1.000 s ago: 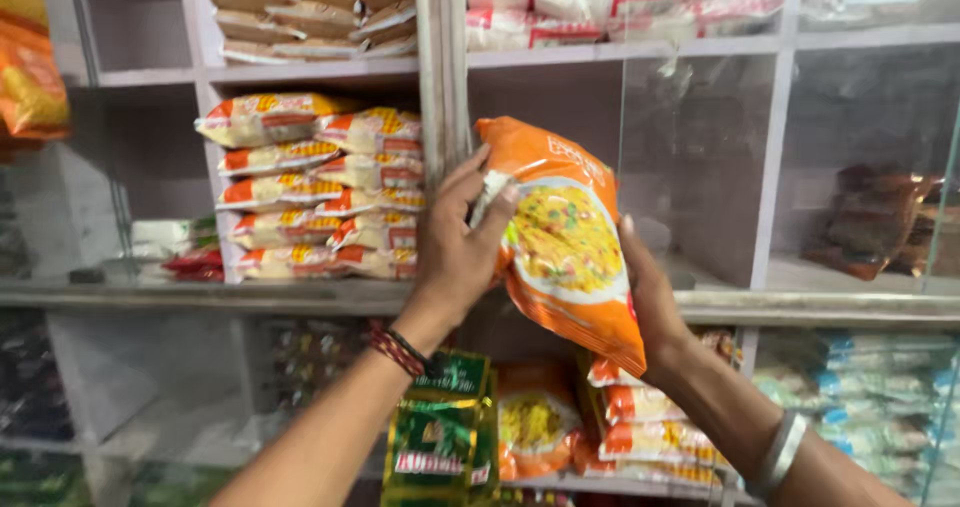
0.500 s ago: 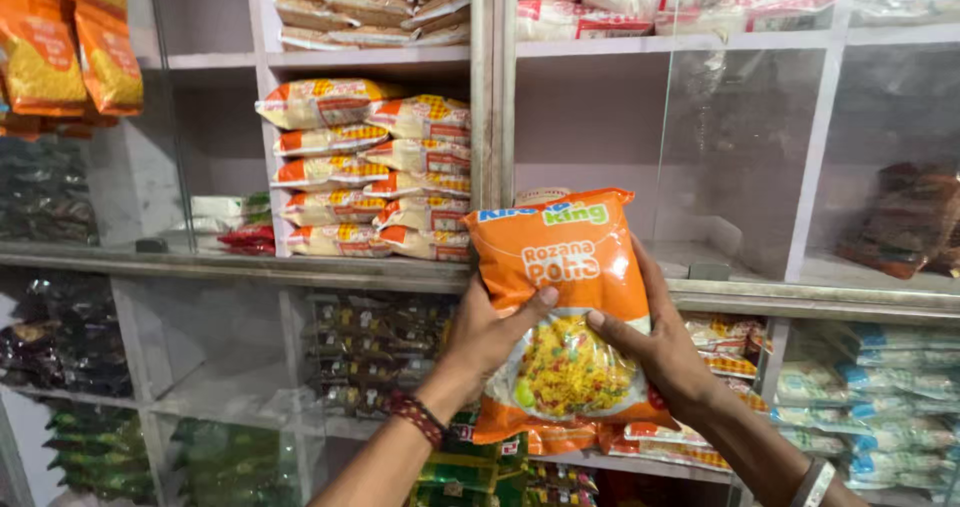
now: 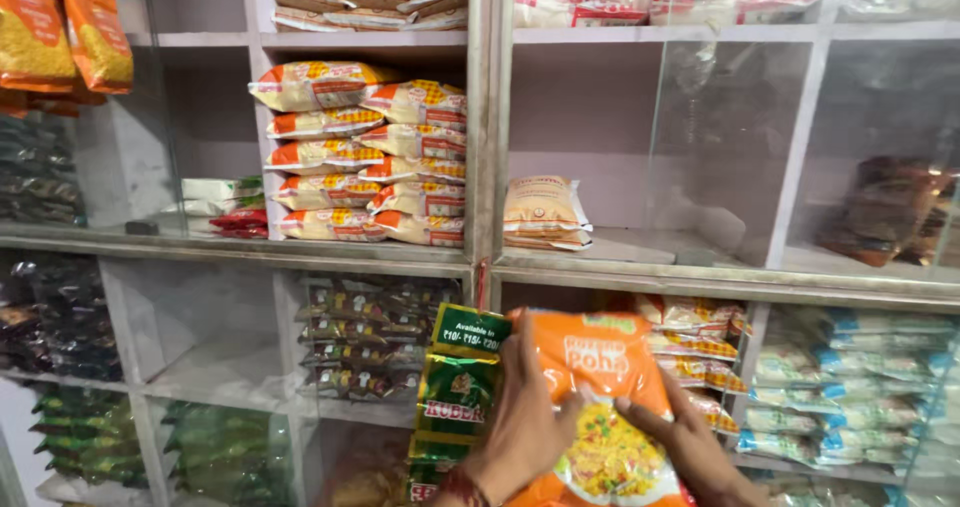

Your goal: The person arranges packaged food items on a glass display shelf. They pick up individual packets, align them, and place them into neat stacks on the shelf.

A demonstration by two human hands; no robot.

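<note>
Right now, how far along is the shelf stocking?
Looks done: striped packets stacked full, a few beige packets beside them. In hand: left hand and right hand grip an orange packet by the lower shelf. Left: placing it; much of the beige packets' compartment is bare.

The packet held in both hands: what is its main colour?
Orange, with a yellow food picture on the packet; the head view, the only one, shows it.

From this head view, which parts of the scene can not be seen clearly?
- Orange packet: lower end cut off by the bottom edge; both hands cover part of its front.
- Left hand and right hand: wrists cut off by the bottom edge.
- Dark packets at right: blurred behind the glass pane.
- Green strip: lower part hidden by the left hand.
</note>
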